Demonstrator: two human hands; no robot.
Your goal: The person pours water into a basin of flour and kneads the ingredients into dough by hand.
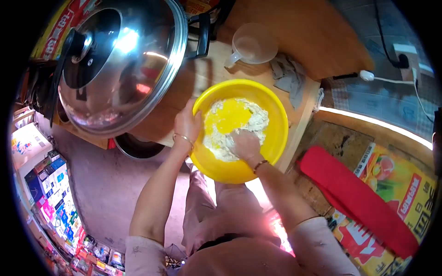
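A yellow basin point(279, 115) holds white, clumpy flour dough point(258, 120), with loose flour stuck to its bottom and sides. My left hand point(188, 123) grips the basin's left rim, a bangle at its wrist. Down inside the basin, my right hand point(245, 145) is pressed into the dough with its fingers curled and partly covered by flour. A beaded bracelet circles my right wrist.
A large lidded steel pan point(152, 99) stands at the upper left of the wooden table point(209, 69). Behind the basin are a translucent measuring cup point(254, 43) and a grey cloth point(289, 78). A red padded item point(354, 198) lies at right, near a power socket point(407, 60).
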